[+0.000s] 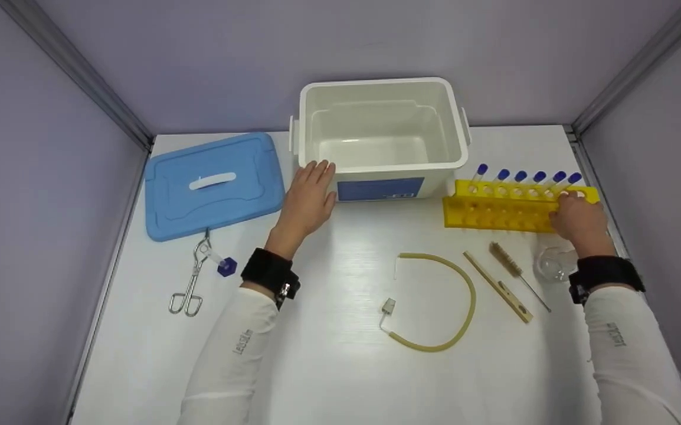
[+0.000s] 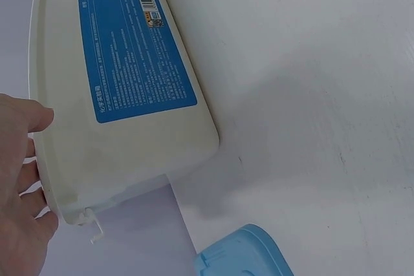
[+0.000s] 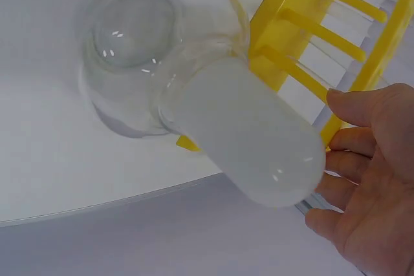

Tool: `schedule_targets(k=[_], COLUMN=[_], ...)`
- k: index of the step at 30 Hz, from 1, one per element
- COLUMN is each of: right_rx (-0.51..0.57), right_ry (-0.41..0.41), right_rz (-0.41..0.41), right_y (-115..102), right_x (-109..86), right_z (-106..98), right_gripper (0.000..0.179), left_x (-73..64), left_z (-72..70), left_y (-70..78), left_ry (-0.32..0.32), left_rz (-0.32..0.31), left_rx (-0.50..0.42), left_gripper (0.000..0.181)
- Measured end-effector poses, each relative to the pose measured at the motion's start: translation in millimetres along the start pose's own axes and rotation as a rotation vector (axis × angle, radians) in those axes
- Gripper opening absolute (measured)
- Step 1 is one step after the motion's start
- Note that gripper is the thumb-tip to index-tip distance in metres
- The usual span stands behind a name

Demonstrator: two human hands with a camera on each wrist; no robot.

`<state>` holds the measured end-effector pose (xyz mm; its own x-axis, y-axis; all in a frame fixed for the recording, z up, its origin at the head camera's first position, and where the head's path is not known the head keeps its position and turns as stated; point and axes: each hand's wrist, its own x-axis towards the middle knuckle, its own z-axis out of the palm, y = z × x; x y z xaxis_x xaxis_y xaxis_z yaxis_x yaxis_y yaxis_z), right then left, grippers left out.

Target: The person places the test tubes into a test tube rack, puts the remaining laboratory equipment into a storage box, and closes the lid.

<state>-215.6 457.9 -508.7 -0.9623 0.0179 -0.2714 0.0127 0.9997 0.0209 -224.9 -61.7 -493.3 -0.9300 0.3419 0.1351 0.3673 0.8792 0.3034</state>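
My left hand (image 1: 308,198) rests with straight fingers on the front left rim of a white plastic box (image 1: 379,168). Its thumb lies against the outer wall near the blue label (image 2: 136,50). At the right, my right hand (image 1: 581,221) grips the end of a yellow test tube rack (image 1: 494,213), thumb on one side and fingers on the other. Several test tubes with blue caps (image 1: 520,176) stand tilted in the rack. Close below that hand is a round glass alcohol lamp (image 1: 555,264); its frosted cap (image 3: 252,137) shows in the right wrist view.
A blue lid (image 1: 216,186) lies left of the box. Tongs (image 1: 190,283) and a small cylinder with a purple hexagonal base (image 1: 227,267) lie below it. A curved rubber tube (image 1: 471,295) with a stopper, a wooden clamp (image 1: 498,287) and a tube brush (image 1: 506,260) lie mid-right.
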Motion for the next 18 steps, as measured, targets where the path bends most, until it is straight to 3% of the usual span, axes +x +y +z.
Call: schedule_targets(k=[18], right_rx=[0.050], right_ry=[-0.035], right_rz=[0.060], right_y=[26], right_x=[-3.4], right_z=[4], right_gripper=[0.051], left_x=[0.9], left_z=[3.9], left_y=[5.2], left_ry=[-0.023], left_rz=[0.007], left_rx=[-0.009], left_gripper=[0.056])
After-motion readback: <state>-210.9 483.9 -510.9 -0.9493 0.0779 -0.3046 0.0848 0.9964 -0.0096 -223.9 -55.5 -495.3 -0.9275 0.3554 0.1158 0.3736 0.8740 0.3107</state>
